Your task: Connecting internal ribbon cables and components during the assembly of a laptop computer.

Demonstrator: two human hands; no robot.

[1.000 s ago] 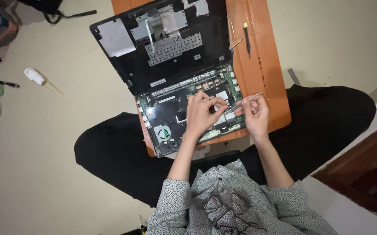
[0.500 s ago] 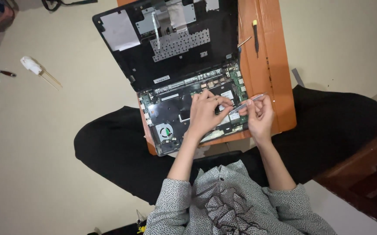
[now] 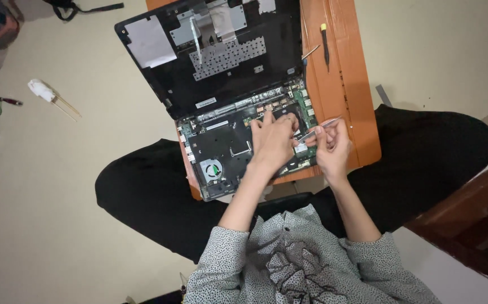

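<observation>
My left hand [image 3: 273,141] rests fingers-down on the exposed laptop base [image 3: 244,143], over the green circuit board near the base's right side; whether those fingers pinch anything, I cannot tell. My right hand [image 3: 331,147] is closed on thin metal tweezers [image 3: 316,128], tips angled toward the board just beside my left fingers. The laptop base lies on the small orange desk [image 3: 362,112], toward the desk's near edge, with its round fan [image 3: 214,169] at the near left corner of the base. The removed black keyboard cover [image 3: 210,50] lies underside up at the far edge. A black-handled screwdriver [image 3: 325,45] with a yellow cap lies along the desk's right edge, well apart from both hands.
</observation>
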